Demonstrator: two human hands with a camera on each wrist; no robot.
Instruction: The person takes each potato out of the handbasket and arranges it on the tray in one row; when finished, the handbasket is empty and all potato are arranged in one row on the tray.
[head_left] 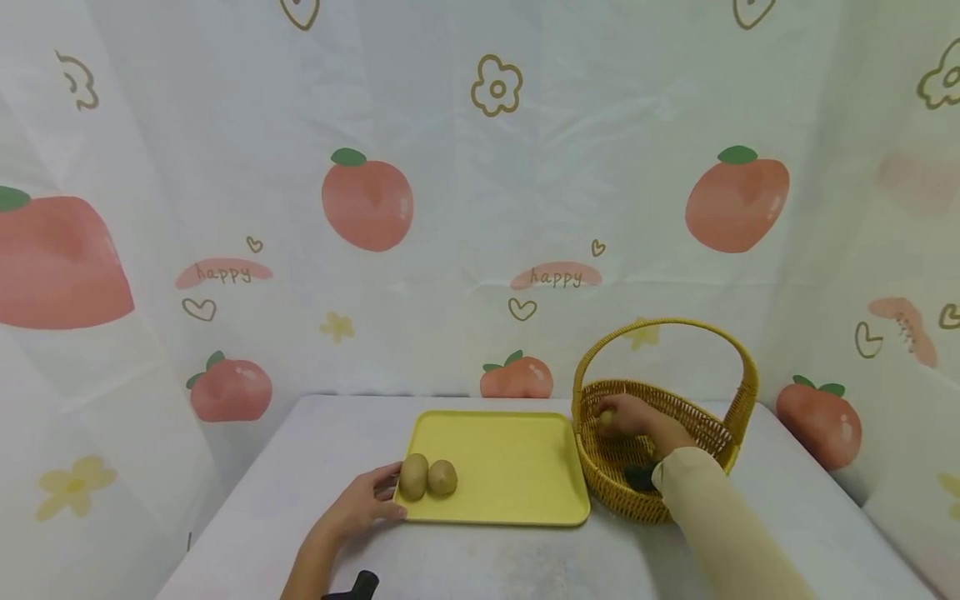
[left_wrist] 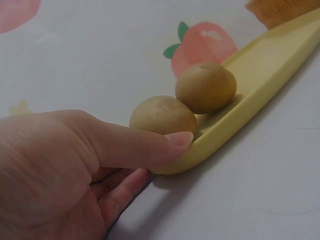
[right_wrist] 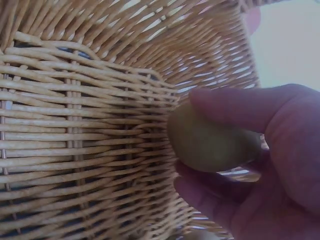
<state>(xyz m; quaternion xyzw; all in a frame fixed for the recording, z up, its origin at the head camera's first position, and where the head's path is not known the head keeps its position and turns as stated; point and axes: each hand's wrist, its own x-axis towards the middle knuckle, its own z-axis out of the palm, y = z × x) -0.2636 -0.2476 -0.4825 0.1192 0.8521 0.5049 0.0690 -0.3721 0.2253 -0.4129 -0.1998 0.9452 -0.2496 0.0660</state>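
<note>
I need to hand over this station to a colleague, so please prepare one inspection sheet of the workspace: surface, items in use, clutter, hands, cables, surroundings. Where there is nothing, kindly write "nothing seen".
Surface: white tabletop, flat.
Items in use: yellow rectangular tray with two potatoes at its left end; to its right, wicker basket with tall arched handle.
Clutter: black objects beside both wrists, not identifiable.
Hands: left hand holds the tray's left end; right hand holds a potato inside the basket.
Cables: nothing seen.
Surroundings: white backdrop printed with red fruits, hearts, flowers and the word "happy".
</note>
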